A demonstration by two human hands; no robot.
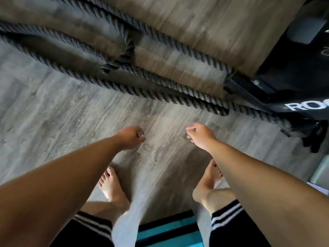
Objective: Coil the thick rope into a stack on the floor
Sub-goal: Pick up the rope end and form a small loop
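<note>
The thick black rope is lying uncoiled in several long strands across the wood-grain floor — no stack is visible. Two hands are hanging above bare floor, near the strands: left hand and right hand, each loosely curled and holding nothing.

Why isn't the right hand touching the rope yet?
Apart. The head view shows bare floor between the right hand and the rope; it hasn't reached it yet. The hand's grip is loosely curled and empty.
</note>
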